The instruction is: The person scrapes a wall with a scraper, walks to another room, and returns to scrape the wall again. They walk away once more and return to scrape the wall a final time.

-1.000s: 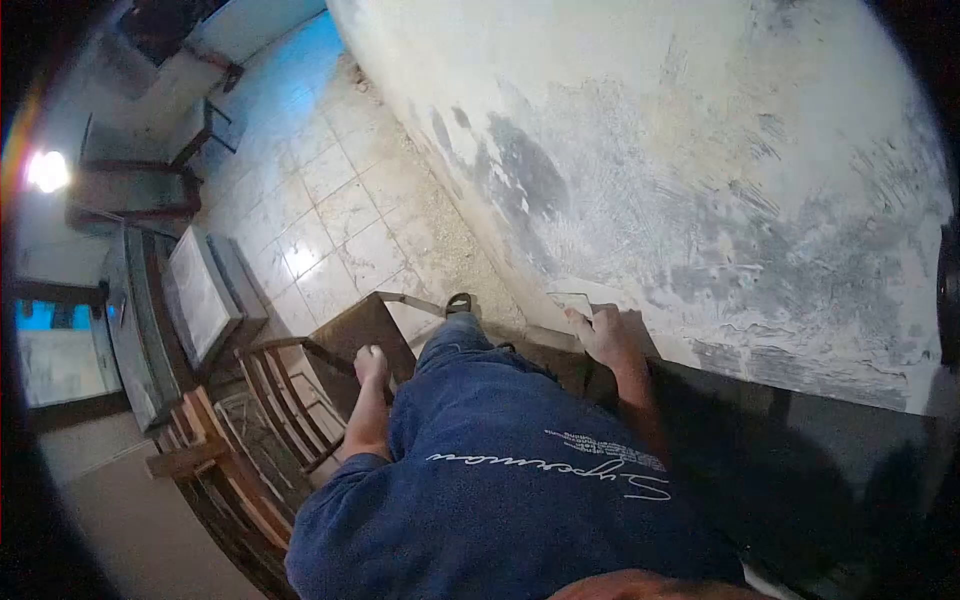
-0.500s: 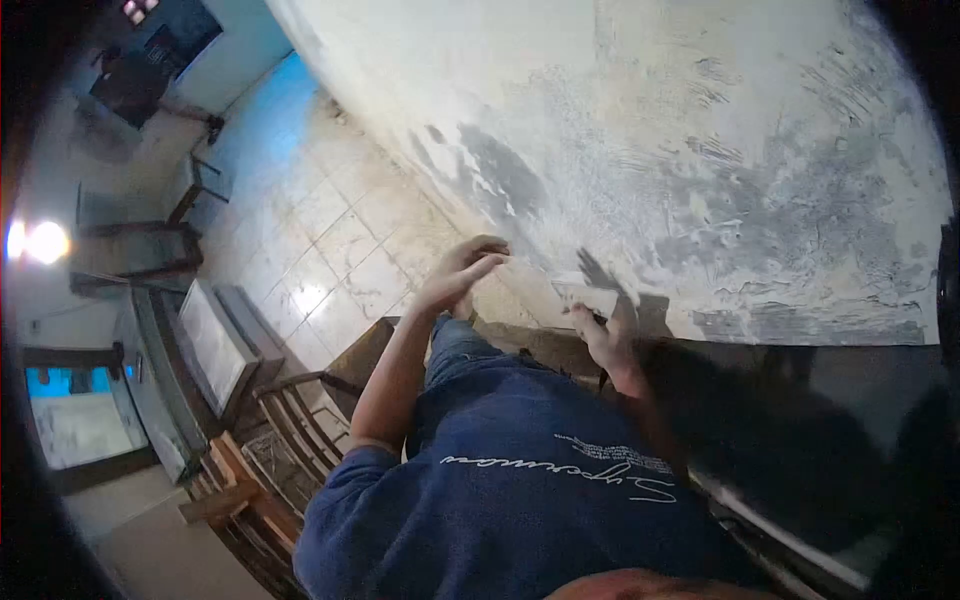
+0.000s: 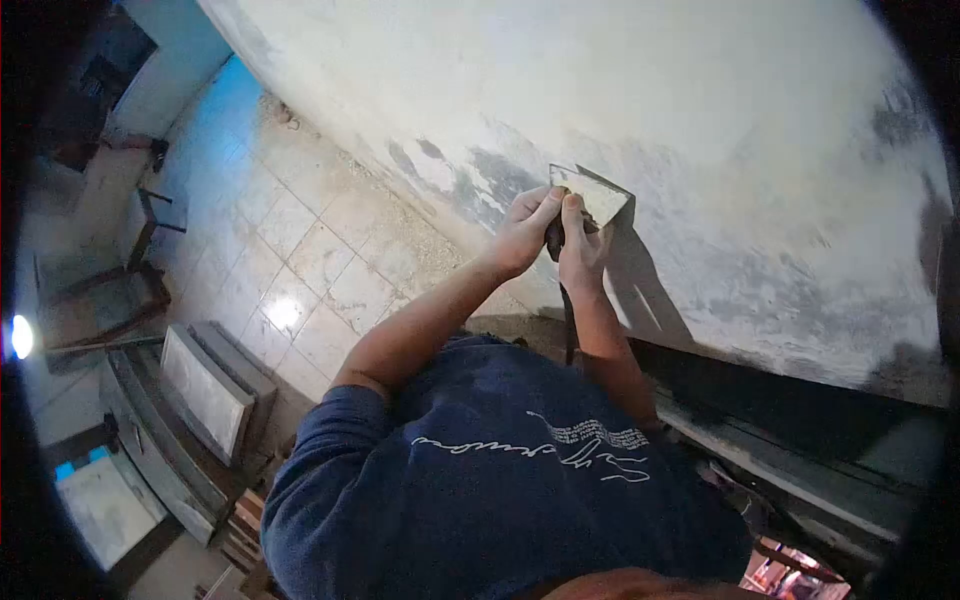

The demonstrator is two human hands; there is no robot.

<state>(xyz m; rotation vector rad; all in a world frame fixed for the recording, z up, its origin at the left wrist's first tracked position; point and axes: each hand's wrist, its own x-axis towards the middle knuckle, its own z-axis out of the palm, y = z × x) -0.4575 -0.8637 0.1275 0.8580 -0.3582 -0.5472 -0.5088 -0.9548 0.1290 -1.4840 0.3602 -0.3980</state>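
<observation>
One wall (image 3: 700, 150), largest item, filling the right and far side of my remote view; pale, with rough grey patches low down. One tiled floor (image 3: 330, 262), light and dusty, running along the wall toward the far left. One person in a dark blue shirt (image 3: 480, 480) with white lettering, near centre, both arms extended toward the wall. One pale-faced panel (image 3: 205, 390), tilted, on the left. Two hands, both gripping: the left hand (image 3: 520, 235) has its thumb and fingers closed at the tool's near left edge; the right hand (image 3: 582, 255) is closed just beside it, thumb raised against the tool. One flat-bladed tool (image 3: 604, 202), pale blade, held between the hands and the wall's lower part; I cannot tell whether its edge touches. One bright light (image 3: 22, 337), smallest, at the left.
</observation>
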